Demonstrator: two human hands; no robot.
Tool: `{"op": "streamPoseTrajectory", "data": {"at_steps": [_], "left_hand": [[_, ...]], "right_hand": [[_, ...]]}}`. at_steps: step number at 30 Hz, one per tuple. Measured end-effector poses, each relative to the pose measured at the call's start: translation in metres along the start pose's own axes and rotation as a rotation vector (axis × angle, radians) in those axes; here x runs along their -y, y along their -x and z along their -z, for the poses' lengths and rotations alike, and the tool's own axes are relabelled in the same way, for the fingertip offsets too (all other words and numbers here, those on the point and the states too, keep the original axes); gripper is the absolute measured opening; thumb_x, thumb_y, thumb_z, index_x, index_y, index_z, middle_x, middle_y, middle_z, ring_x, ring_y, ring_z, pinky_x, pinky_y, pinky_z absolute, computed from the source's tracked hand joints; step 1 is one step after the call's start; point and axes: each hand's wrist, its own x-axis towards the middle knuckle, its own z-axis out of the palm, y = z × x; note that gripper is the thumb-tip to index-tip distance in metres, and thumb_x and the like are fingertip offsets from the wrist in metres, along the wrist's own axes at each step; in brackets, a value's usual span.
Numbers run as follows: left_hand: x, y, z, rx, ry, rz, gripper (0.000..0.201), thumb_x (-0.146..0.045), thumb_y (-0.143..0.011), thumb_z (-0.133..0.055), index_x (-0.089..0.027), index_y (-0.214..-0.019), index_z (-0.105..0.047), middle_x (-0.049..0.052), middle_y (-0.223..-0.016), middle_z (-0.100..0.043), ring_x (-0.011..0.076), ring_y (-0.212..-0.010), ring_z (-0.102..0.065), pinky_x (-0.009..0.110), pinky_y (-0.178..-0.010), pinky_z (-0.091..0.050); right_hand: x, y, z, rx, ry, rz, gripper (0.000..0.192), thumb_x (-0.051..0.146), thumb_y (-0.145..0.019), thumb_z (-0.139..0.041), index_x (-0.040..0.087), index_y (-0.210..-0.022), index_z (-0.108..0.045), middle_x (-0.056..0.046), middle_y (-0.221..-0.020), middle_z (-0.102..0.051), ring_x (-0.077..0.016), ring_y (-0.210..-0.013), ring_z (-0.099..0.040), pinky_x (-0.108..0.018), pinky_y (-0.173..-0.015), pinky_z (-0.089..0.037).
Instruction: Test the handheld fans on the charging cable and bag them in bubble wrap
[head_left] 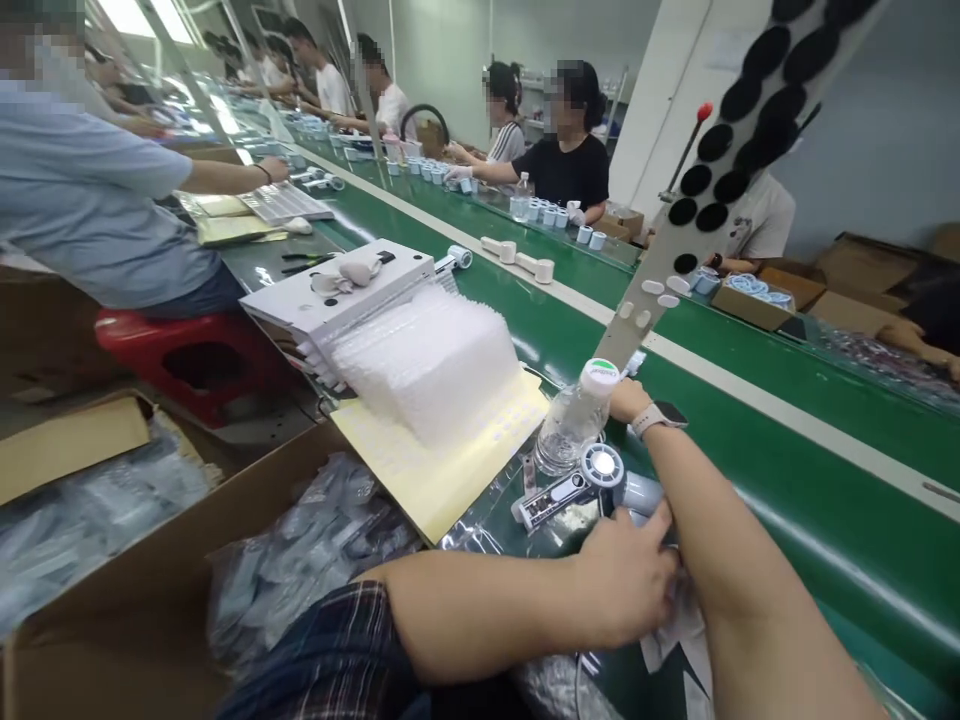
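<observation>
My left hand (pixel 626 575) is low over the bench with curled fingers, right up against a light blue-grey cylindrical part (pixel 641 492). What lies inside its grip is hidden. Farther off, my right hand (pixel 630 400), with a watch (pixel 666 415) on the wrist, reaches in beside a clear water bottle (pixel 570 425) with a white cap. Its fingertips are hidden, so what it touches cannot be made out. Between the bottle and my left hand lies a small handheld fan (pixel 602 465) with a round blue-and-white head and an uncovered handle showing inner parts.
A white foam stack (pixel 442 360) rests on yellow sheets (pixel 435 490) to the left. Cardboard boxes of bagged grey parts (pixel 322 550) stand nearer me. A perforated metal post (pixel 675 230) rises beyond the bottle. Along the green conveyor (pixel 750 390), several people work.
</observation>
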Motion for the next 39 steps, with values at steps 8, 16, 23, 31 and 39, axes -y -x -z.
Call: {"op": "streamPoseTrajectory", "data": {"at_steps": [8, 16, 23, 31, 39], "left_hand": [[0.012, -0.009, -0.002, -0.072, 0.26, -0.039, 0.057, -0.028, -0.103, -0.045, -0.033, -0.16, -0.044, 0.015, -0.178, -0.015, 0.0367, -0.122, -0.067, 0.045, -0.086, -0.06], [0.007, -0.025, -0.008, -0.154, 1.637, -0.092, 0.088, -0.01, -0.075, -0.079, -0.02, -0.154, -0.041, 0.014, -0.136, -0.057, 0.019, -0.104, -0.066, 0.036, -0.092, -0.059], [-0.027, -0.021, -0.04, 0.246, 1.994, -0.173, 0.055, -0.053, -0.077, -0.091, -0.018, -0.109, -0.062, 0.008, -0.102, -0.073, 0.0192, -0.092, -0.071, 0.036, -0.089, -0.059], [-0.002, -0.025, -0.026, 0.071, 2.057, -0.126, 0.056, -0.07, -0.082, -0.078, -0.017, -0.098, -0.07, 0.008, -0.094, -0.075, 0.0295, -0.113, -0.074, 0.043, -0.102, -0.06], [-0.003, -0.013, -0.006, -0.031, 2.109, -0.1, 0.049, -0.063, -0.091, -0.068, -0.016, -0.1, -0.07, 0.009, -0.104, -0.076, 0.03, -0.122, -0.072, 0.044, -0.102, -0.061]], "right_hand": [[-0.063, 0.104, 0.0, -0.19, -0.267, -0.236, 0.028, 0.022, -0.099, -0.06, 0.015, -0.124, -0.072, -0.01, -0.101, -0.072, -0.0191, -0.082, -0.064, -0.037, -0.083, -0.053], [-0.078, 0.329, 0.008, -0.502, -0.454, -0.623, 0.035, 0.044, -0.095, -0.062, 0.028, -0.125, -0.073, -0.01, -0.102, -0.072, -0.024, -0.073, -0.062, -0.04, -0.067, -0.047], [-0.005, 0.399, -0.057, -0.638, -0.712, -0.361, 0.031, 0.047, -0.095, -0.066, 0.026, -0.115, -0.078, -0.01, -0.132, -0.071, -0.0324, -0.123, -0.066, -0.047, -0.1, -0.054], [0.009, 0.387, -0.081, -0.403, -0.622, -0.536, 0.039, 0.054, -0.097, -0.053, 0.021, -0.117, -0.06, -0.012, -0.096, -0.074, -0.0304, -0.085, -0.071, -0.041, -0.072, -0.053], [0.018, 0.38, -0.09, -0.365, -0.863, -0.509, 0.029, 0.052, -0.087, -0.064, 0.024, -0.093, -0.062, -0.006, -0.08, -0.074, -0.0259, -0.075, -0.072, -0.037, -0.071, -0.053]]}}
